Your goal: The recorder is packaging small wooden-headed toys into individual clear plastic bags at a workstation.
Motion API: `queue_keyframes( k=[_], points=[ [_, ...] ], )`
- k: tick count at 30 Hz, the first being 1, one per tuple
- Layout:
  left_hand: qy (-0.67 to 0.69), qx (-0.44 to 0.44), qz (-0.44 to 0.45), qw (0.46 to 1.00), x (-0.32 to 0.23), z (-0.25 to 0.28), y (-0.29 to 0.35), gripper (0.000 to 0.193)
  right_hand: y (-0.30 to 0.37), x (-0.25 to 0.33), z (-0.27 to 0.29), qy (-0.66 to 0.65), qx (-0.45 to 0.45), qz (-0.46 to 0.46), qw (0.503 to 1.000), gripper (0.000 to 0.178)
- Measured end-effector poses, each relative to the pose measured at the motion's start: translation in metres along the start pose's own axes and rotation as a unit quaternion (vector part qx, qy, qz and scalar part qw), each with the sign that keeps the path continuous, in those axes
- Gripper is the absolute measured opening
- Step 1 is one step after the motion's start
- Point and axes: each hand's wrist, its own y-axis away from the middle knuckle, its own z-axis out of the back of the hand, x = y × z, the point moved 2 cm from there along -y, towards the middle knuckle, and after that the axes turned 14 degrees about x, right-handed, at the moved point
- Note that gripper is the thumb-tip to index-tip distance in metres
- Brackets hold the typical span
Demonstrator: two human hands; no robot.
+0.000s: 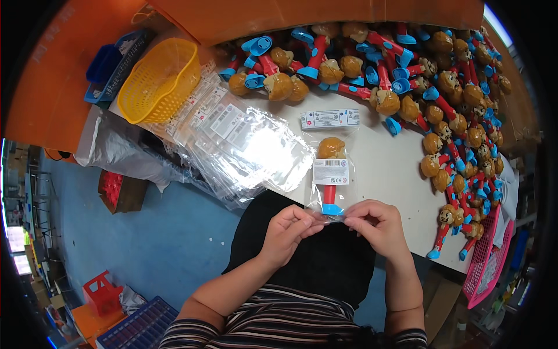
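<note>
A clear plastic bag (347, 196) lies near the table's front edge. Inside it is a toy figure dispenser (330, 149) with a brown head, a red stem and a blue foot. A white printed label (331, 173) covers its middle, and a patterned header strip (329, 119) crosses the bag's far end. My left hand (287, 232) pinches the near left corner of the bag between thumb and fingers. At the near right corner my right hand (379, 228) grips the bag's edge in the same way. The blue foot sits just beyond my fingertips.
Flat clear bags (232, 136) lie piled to the left, beside a yellow basket (160, 81) and a blue basket (116, 67). Many loose toy dispensers (386, 102) heap along the back and right of the white table (401, 180). A pink basket (485, 262) stands at the right edge.
</note>
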Motion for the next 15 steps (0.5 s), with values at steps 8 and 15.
queue_keyframes(
  k=[8, 15],
  points=[
    [-0.129, -0.006, 0.016, 0.992, 0.005, -0.008, -0.004, 0.005, 0.01, -0.02, 0.01, -0.139, -0.061, -0.047, 0.987, 0.01],
    [-0.169, -0.076, 0.001, 0.983, -0.016, -0.017, -0.001, 0.016, 0.002, -0.015, 0.004, -0.221, -0.039, -0.043, 0.974, 0.019]
  ],
)
